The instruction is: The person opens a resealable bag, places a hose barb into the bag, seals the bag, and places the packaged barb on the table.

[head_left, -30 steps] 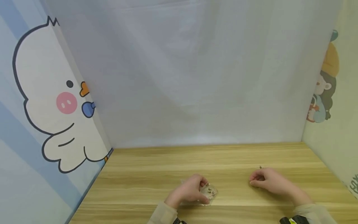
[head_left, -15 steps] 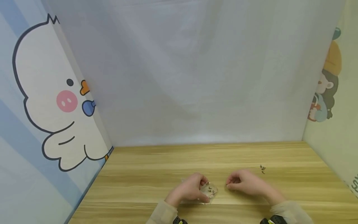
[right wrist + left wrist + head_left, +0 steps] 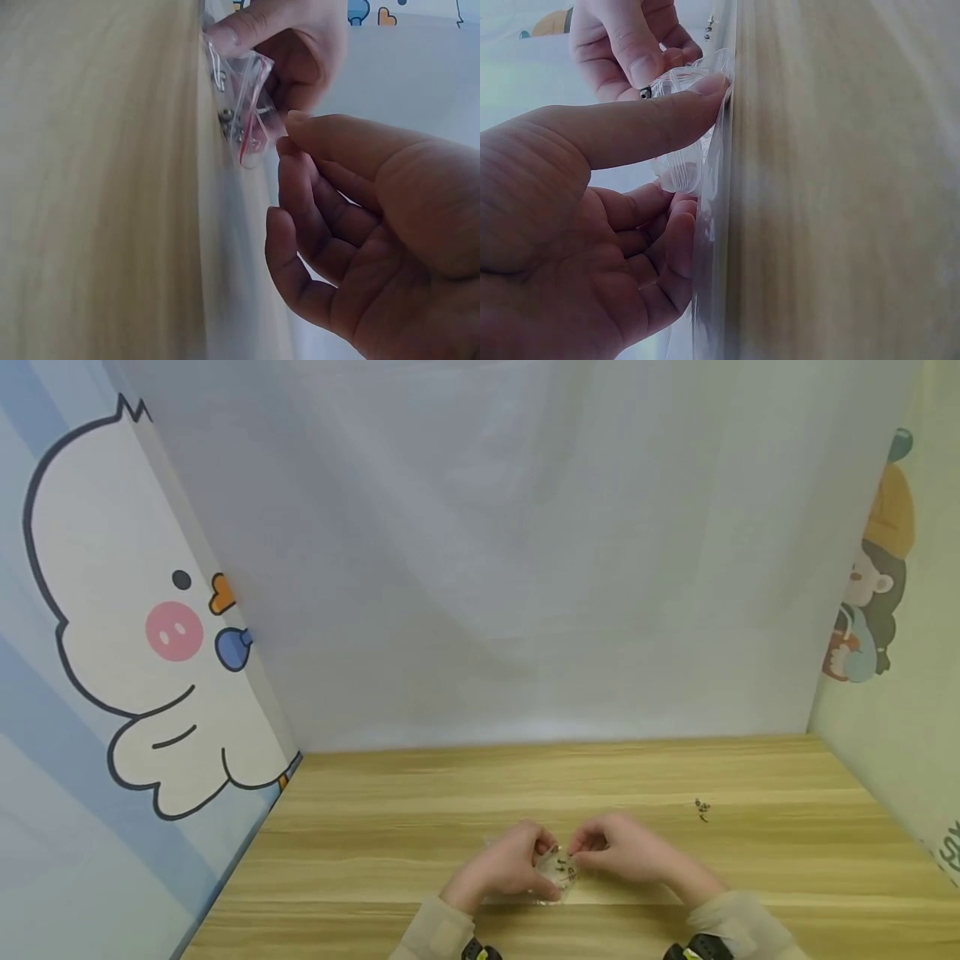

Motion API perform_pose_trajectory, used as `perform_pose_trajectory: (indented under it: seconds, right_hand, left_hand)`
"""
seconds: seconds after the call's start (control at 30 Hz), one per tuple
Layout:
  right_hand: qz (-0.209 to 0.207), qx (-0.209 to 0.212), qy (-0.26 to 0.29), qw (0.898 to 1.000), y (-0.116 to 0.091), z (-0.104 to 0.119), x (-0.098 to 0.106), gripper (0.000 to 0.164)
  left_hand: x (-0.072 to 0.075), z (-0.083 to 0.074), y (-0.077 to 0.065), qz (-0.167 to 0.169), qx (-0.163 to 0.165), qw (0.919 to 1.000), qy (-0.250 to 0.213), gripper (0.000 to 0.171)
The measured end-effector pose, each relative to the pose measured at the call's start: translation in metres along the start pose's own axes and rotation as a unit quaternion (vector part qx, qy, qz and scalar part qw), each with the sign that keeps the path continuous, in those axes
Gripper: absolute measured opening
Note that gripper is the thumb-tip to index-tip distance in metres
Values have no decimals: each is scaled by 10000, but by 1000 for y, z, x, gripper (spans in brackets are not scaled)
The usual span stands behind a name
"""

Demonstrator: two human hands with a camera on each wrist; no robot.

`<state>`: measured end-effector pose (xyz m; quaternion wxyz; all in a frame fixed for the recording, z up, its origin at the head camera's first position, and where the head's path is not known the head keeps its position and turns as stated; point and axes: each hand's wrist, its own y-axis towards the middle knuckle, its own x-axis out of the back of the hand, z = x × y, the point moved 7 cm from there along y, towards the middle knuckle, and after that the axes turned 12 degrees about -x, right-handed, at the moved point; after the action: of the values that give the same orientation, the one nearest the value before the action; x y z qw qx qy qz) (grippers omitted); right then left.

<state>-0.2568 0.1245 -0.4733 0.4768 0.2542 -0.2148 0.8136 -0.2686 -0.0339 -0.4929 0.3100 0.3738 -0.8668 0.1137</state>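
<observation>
Backdrop: a plain pale curtain (image 3: 487,568) hangs behind, with a cartoon bird (image 3: 105,568) on the left wall.
Table: the wood-grain table (image 3: 420,785) carries everything.
Clear bag: the clear bag (image 3: 255,90), red-lined along one edge, sits low at the table surface; small metal screws (image 3: 226,116) show inside.
Left hand: the left hand (image 3: 510,860) holds the bag between thumb and fingers.
Right hand: the right hand (image 3: 630,852), just beside the bag, has thumb and forefinger pinched, seemingly on a single screw (image 3: 645,94).
Loose pile: a few more screws (image 3: 702,811) lie farther off to the right.
Bag handling: likely light, limp and slippery; best held by opposite edges near the mouth, without squeezing it flat.
Screw handling: probably hard, tiny and apt to roll; fingertips across the head or shank should suit.
</observation>
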Motion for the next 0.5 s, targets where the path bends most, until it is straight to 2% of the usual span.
perform_pose_trajectory:
  seconds: [0.5]
  right_hand:
    - [112, 131, 294, 9994, 1, 10, -10, 5]
  left_hand:
    - [-1, 4, 2, 47, 2, 9998, 180, 58]
